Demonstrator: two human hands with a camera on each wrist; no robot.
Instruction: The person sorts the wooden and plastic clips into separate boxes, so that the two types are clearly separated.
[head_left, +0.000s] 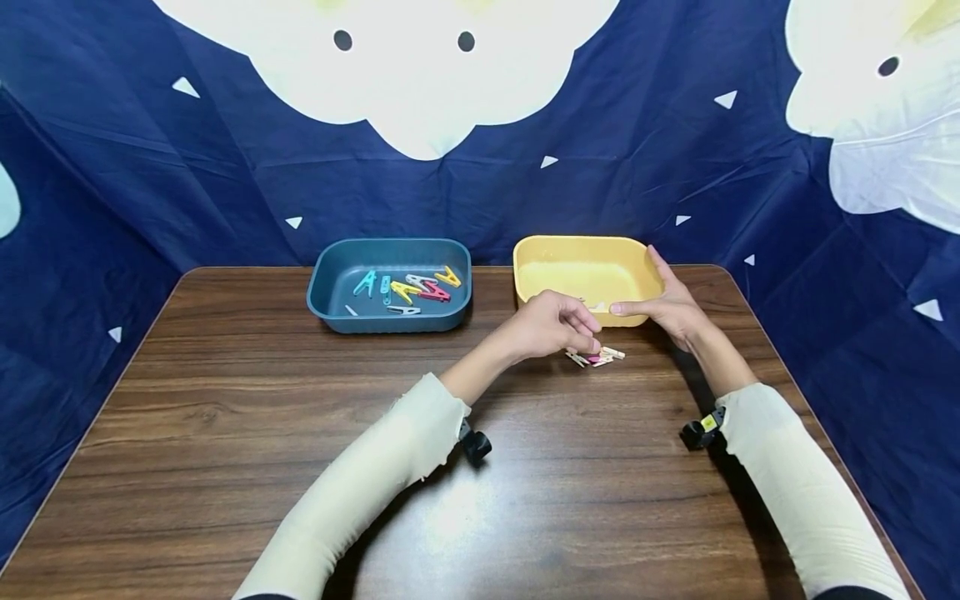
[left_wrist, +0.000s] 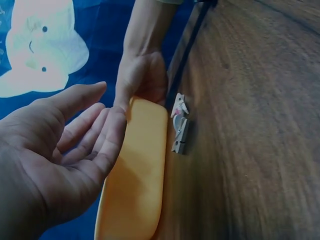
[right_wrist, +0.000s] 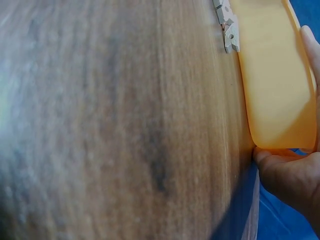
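The left hand [head_left: 558, 323] hovers over a small pile of clothespins [head_left: 596, 358] on the table, in front of a yellow bin [head_left: 577, 240]. Its fingers are loosely bent, and the left wrist view shows nothing between thumb and fingers of that hand [left_wrist: 75, 145]. The right hand [head_left: 672, 307] grips the bin's right end, thumb along the front rim and fingers round the far side. In the right wrist view, wooden clothespins [right_wrist: 231, 37] lie close to the bin's wall [right_wrist: 275, 85]. A few pale bits show inside the bin, partly hidden by its front wall.
A dark blue bin [head_left: 386, 323] stands to the left, holding several colored plastic clips [head_left: 405, 290]. The brown wooden table [head_left: 247, 400] reaches back to a blue curtain [head_left: 247, 192] with white cloud shapes. Wrist cameras [head_left: 475, 443] sit on both forearms.
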